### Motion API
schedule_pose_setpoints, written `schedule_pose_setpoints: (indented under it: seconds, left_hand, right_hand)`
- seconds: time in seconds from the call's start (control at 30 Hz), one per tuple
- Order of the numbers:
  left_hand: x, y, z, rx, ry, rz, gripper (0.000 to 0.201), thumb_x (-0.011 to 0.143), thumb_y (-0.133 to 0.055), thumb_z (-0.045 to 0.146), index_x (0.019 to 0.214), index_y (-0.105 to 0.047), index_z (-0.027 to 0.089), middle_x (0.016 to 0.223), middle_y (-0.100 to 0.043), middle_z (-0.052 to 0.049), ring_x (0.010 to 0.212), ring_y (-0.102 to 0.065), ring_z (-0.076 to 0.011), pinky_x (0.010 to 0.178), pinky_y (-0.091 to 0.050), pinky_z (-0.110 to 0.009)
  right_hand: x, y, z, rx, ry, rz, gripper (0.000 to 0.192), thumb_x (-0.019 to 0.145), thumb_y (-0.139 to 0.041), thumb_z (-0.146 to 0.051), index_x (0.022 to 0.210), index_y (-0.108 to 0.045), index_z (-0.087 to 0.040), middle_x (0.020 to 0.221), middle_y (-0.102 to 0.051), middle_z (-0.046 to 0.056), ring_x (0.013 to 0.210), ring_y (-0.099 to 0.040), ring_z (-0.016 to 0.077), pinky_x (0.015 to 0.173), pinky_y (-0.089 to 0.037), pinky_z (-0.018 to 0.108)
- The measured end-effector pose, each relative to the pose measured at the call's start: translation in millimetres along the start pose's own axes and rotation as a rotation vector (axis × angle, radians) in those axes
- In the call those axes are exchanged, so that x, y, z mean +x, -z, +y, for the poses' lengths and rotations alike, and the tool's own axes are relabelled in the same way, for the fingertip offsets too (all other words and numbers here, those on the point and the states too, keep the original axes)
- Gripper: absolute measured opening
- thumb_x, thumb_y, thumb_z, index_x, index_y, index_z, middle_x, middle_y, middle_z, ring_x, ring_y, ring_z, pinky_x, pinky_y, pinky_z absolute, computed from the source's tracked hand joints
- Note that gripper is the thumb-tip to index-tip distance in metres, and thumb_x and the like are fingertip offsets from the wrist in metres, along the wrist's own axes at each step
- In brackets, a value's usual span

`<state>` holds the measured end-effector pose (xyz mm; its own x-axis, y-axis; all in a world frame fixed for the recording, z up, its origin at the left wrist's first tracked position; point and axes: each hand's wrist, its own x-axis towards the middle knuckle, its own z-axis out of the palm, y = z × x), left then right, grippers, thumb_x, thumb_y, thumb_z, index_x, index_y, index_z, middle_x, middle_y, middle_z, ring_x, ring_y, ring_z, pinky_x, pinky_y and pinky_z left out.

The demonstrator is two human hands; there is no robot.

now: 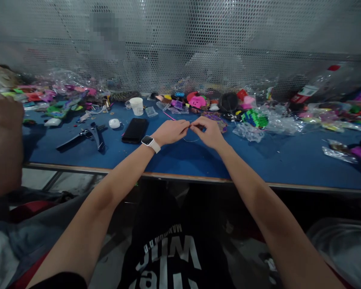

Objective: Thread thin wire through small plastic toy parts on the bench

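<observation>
My left hand (173, 131), with a white-strapped watch (151, 143) on its wrist, is closed in a pinch above the blue table. Its fingertips meet those of my right hand (209, 131), which is pinched too. A thin pale string (191, 141) hangs in a loop below the fingertips; its ends are hidden in the fingers. Just beyond my left hand, a thin pink stick (169, 116) lies at a slant. A round purple and brown patterned piece (219, 119) is partly covered by my right hand.
Left of my hands are a black phone (134, 130), a white earbud case (114, 123), a paper cup (136, 106) and a black-handled tool (84, 136). Small colourful trinkets line the perforated metal screen (168, 44). A bottle (314, 86) stands right. Another person's arm (6, 144) rests far left.
</observation>
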<state>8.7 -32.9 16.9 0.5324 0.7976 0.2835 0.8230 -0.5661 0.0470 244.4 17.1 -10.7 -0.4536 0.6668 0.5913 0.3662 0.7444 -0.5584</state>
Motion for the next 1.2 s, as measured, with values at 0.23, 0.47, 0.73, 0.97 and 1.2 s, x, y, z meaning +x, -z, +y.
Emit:
schedule_pose_setpoints:
  seconds: [0.23, 0.47, 0.73, 0.97, 1.2]
  left_hand:
    - [-0.5, 4.7, 9.2, 0.118, -0.069, -0.022, 0.040, 0.123, -0.039, 0.026, 0.132, -0.077, 0.016, 0.124, -0.079, -0.016, 0.101, -0.076, -0.0289, 0.078, -0.047, -0.039]
    - [-2.2, 4.2, 14.0, 0.078, -0.163, 0.023, 0.030, 0.122, -0.046, 0.022, 0.126, -0.076, 0.019, 0.120, -0.075, -0.014, 0.106, -0.077, -0.0272, 0.082, -0.049, -0.037]
    - [-0.5, -0.6, 17.5, 0.045, -0.133, 0.041, 0.034, 0.121, -0.046, 0.021, 0.129, -0.079, 0.019, 0.121, -0.077, -0.015, 0.114, -0.077, -0.0295, 0.087, -0.052, -0.038]
    - [3.2, -5.1, 17.4, -0.058, 0.164, 0.047, 0.033, 0.119, -0.049, 0.022, 0.126, -0.081, 0.017, 0.123, -0.083, -0.018, 0.114, -0.079, -0.0331, 0.094, -0.054, -0.040]
    - [5.2, -8.6, 12.6, -0.081, 0.164, 0.051, 0.033, 0.121, -0.048, 0.023, 0.130, -0.079, 0.017, 0.120, -0.086, -0.018, 0.114, -0.080, -0.0321, 0.095, -0.054, -0.038]
  right_hand:
    - [2.4, 6.9, -1.3, 0.430, -0.275, -0.131, 0.049, 0.082, -0.100, -0.069, 0.084, -0.085, -0.023, 0.073, -0.074, 0.002, 0.070, -0.060, 0.0186, 0.067, -0.048, 0.033]
    - [1.3, 14.7, -0.8, 0.714, -0.492, -0.220, 0.048, 0.068, -0.111, -0.055, 0.076, -0.078, -0.021, 0.070, -0.072, 0.003, 0.067, -0.062, 0.0173, 0.065, -0.049, 0.032]
    - [2.6, 9.7, 6.6, 0.782, -0.551, -0.290, 0.045, 0.076, -0.103, -0.051, 0.079, -0.068, -0.023, 0.075, -0.068, 0.004, 0.071, -0.066, 0.0208, 0.068, -0.055, 0.036]
    - [4.1, -2.2, 6.0, -0.080, -0.090, 0.136, 0.029, 0.099, -0.090, -0.048, 0.114, -0.086, -0.024, 0.131, -0.080, 0.014, 0.127, -0.073, 0.0348, 0.109, -0.063, 0.052]
    - [0.6, 0.0, -5.0, -0.306, 0.023, -0.032, 0.025, 0.114, -0.070, -0.027, 0.125, -0.092, -0.027, 0.136, -0.087, 0.014, 0.136, -0.074, 0.0383, 0.127, -0.055, 0.064]
